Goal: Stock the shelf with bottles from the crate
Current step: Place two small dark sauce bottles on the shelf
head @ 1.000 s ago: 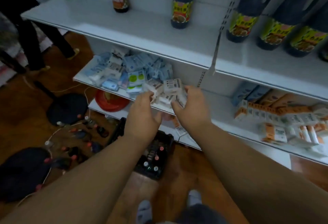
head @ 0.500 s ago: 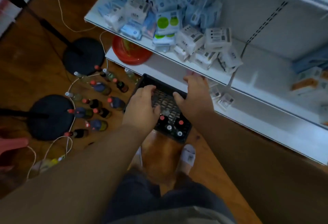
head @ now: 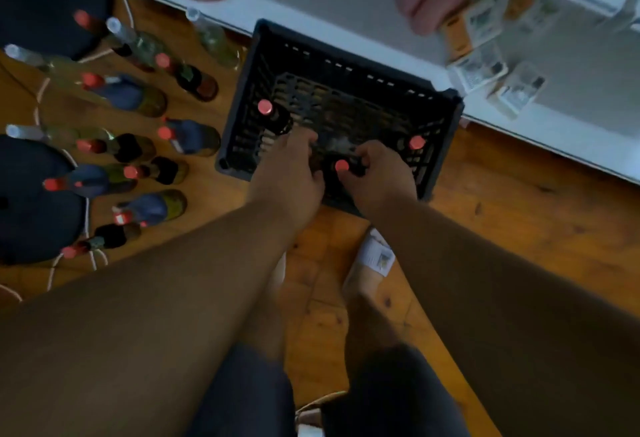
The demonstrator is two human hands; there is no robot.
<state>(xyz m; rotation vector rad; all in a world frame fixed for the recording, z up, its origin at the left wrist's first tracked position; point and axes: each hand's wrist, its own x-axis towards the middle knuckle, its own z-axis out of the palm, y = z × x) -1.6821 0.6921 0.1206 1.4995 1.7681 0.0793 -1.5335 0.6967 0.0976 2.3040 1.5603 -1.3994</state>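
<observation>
Head view: both your hands are down in the black crate (head: 242, 114), which sits on the wood floor against the bottom shelf (head: 346, 10). Your right hand (head: 377, 176) is curled around the neck of a dark red-capped bottle (head: 342, 166) at the crate's near side. Your left hand (head: 291, 166) is beside it, fingers bent down; can't tell what, if anything, they grip. Two more red-capped bottles stand in the crate, one far-left (head: 266, 107), one at the right wall (head: 416, 142). They look like glass: likely heavy, rigid, slick, breakable. Take it by the neck under the cap and support the base once it clears the crate wall.
</observation>
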